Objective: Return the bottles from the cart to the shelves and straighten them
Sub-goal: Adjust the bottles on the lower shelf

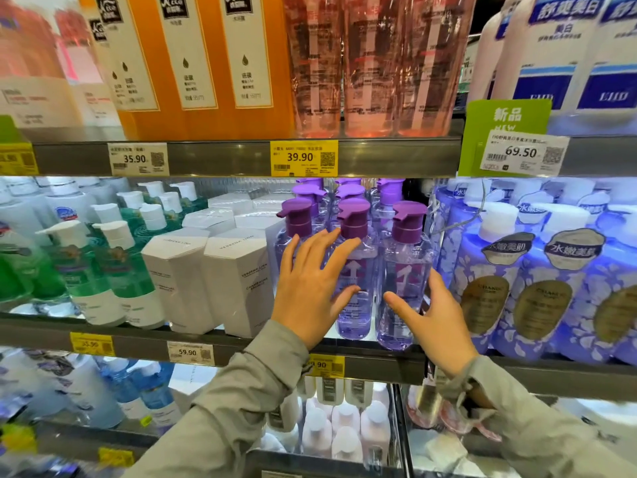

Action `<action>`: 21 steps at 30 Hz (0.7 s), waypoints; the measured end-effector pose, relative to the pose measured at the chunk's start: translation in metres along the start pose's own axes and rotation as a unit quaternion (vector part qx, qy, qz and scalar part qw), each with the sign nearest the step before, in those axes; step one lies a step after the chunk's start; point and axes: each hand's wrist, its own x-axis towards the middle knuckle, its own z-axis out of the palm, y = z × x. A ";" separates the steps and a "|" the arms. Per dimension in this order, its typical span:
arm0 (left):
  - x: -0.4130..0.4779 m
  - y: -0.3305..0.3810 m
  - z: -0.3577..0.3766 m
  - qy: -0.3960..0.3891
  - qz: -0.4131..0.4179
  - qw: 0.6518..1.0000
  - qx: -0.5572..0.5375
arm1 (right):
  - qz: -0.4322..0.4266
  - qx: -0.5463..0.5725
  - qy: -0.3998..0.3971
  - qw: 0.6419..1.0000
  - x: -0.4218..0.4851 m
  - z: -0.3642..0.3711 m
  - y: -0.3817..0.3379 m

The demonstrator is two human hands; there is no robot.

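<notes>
- Left hand (312, 291) lay spread, fingers straight, against the front purple-pump bottles (356, 319).
- Right hand (436, 322) was spread beside the rightmost bottle (408, 263), seemingly touching it, on the shelf (241, 341).

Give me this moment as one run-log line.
step: straightening purple-pump bottles | shelf: middle shelf | left hand: open, fingers spread over front bottles | right hand: open, touching rightmost front bottle
</notes>
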 end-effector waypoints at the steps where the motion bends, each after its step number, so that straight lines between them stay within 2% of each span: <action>1: -0.003 -0.003 -0.001 0.002 0.005 1.000 -0.005 | -0.004 -0.010 0.016 1.000 -0.003 0.002 -0.002; 7: -0.016 -0.020 -0.011 0.024 0.018 0.999 -0.039 | -0.027 -0.010 0.193 0.981 -0.022 0.013 -0.021; 11: -0.022 -0.027 -0.018 0.031 0.016 0.998 -0.051 | -0.068 -0.012 0.222 0.973 -0.026 0.023 -0.034; 13: -0.027 -0.030 -0.020 0.031 0.014 0.998 -0.057 | -0.075 -0.018 0.209 0.975 -0.027 0.030 -0.036; 21: -0.057 -0.051 -0.033 -0.007 -0.010 0.999 -0.037 | -0.071 0.025 0.076 0.994 -0.043 0.064 -0.042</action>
